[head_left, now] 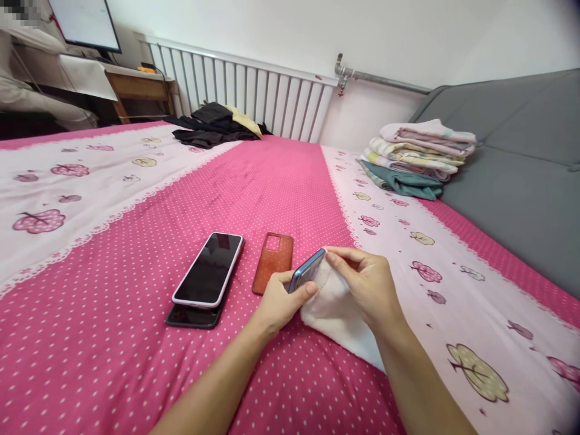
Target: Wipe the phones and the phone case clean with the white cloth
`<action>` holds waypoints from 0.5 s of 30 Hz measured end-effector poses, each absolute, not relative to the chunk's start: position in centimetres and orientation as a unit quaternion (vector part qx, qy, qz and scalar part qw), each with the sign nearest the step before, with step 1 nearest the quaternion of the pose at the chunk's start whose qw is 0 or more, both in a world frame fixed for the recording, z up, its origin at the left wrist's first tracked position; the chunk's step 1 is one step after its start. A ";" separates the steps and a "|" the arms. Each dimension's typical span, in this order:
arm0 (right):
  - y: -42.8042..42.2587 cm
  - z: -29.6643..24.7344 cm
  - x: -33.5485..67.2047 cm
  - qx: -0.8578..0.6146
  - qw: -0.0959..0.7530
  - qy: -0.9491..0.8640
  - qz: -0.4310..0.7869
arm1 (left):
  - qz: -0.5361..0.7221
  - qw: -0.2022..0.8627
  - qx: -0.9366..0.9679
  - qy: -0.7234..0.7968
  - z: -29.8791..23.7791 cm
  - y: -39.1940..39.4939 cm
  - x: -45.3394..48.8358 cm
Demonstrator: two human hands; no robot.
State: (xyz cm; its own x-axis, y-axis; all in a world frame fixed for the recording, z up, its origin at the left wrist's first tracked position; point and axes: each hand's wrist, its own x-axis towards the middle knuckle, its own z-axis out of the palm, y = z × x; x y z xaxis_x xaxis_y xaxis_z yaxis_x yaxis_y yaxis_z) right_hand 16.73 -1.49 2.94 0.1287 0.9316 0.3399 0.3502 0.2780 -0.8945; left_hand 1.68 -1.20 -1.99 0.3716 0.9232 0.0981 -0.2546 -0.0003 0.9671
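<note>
My left hand is closed around the lower end of a blue-edged smartphone, which is tilted up off the bed. A white cloth lies over part of the phone and hangs down to the bedspread. With thumb and fingers, my right hand pinches the cloth at the phone's upper edge. Just behind my left hand, a translucent orange-brown phone case rests on the bed. Farther left, a phone with a white rim lies partly on top of a black phone.
Dotted pink bedspread covers the bed. Folded clothes are stacked at the right against a grey headboard. Dark clothes lie at the far edge, before a white radiator. A seated person is by a desk with a monitor.
</note>
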 end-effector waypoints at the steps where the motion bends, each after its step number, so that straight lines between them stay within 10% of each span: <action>1: -1.4 2.8 16.7 -0.533 0.523 -0.596 0.294 | 0.472 0.630 0.528 0.319 -2.0 -1.2 1.7; 15: -0.2 -0.1 16.4 -0.538 0.392 -0.634 0.394 | 0.519 0.586 0.502 0.368 -1.9 -0.9 1.5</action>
